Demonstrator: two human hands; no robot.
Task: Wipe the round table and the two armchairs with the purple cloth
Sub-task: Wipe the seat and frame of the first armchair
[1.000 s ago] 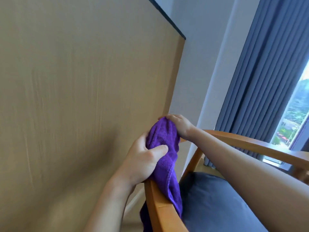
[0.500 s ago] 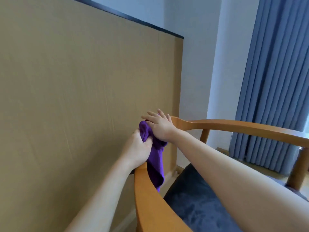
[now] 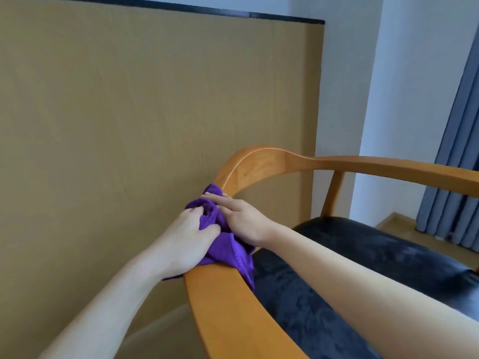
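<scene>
The cloth (image 3: 223,251) is a deep, plain purple. The armchair (image 3: 272,161) has a warm honey-orange wooden frame with faint grain, and its seat cushion (image 3: 363,255) is very dark, near black, with a mottled bluish sheen. Behind it, the wall panel (image 3: 155,112) is a flat mustard tan with fine pale vertical streaks, capped by a thin black strip (image 3: 259,15). The wall (image 3: 363,73) is pale bluish white. The curtain (image 3: 458,151) is slate blue in vertical folds. The floor (image 3: 396,221) is light tan.
</scene>
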